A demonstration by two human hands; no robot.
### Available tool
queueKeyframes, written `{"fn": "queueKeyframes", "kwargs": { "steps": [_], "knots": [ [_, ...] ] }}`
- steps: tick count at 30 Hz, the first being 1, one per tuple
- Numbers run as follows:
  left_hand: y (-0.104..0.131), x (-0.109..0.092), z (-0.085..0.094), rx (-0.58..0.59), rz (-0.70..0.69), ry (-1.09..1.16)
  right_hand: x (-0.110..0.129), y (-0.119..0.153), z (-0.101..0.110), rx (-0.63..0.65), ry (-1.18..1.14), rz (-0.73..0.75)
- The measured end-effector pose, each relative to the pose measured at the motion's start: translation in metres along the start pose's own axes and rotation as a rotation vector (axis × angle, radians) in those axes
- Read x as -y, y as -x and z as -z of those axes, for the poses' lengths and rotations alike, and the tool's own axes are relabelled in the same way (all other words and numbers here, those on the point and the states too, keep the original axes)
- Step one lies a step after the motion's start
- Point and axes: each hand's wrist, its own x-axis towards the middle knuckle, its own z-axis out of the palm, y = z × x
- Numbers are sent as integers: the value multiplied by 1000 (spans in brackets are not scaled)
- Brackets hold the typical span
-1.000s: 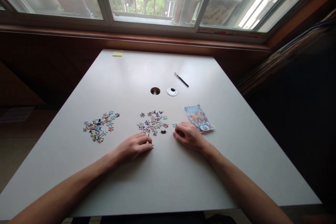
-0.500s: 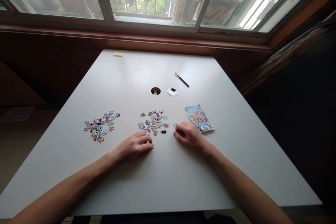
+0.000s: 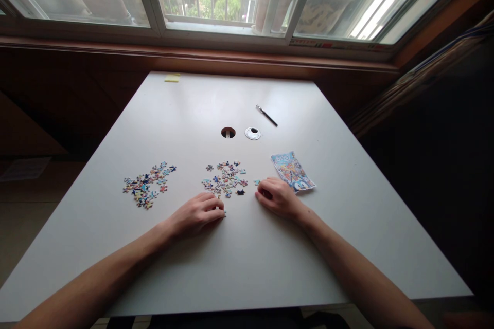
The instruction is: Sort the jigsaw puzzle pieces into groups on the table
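Note:
My left hand [image 3: 201, 211] rests on the white table [image 3: 231, 267] with its fingers closed on a puzzle piece [image 3: 225, 214], of which only a small light-blue edge shows past the fingertips. Just beyond it lies a middle heap of loose puzzle pieces [image 3: 227, 177], with a black piece [image 3: 241, 192] at its near edge. My right hand [image 3: 276, 196] is curled, thumb and forefinger together; what it holds, if anything, is hidden. Beside its knuckles lies a light-blue puzzle piece [image 3: 257, 182]. A second heap of puzzle pieces [image 3: 144, 187] spreads out to the left.
A colourful printed sheet [image 3: 293, 170] lies just behind my right hand. Farther back are a black pen [image 3: 267, 116], a round silver cover [image 3: 253, 133] and a cable hole [image 3: 228, 133]. A yellow sticky note [image 3: 172, 78] is at the far left edge, below the window.
The whole view has shifted very slightly. Both hands and the puzzle pieces keep their places on the table.

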Motion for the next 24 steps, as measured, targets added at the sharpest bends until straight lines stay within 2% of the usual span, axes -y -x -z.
{"fn": "queueKeyframes", "kwargs": {
  "steps": [24],
  "knots": [
    [-1, 0, 1, -2, 1, -7, 2, -1, 1, 0, -2, -3]
  ]
}}
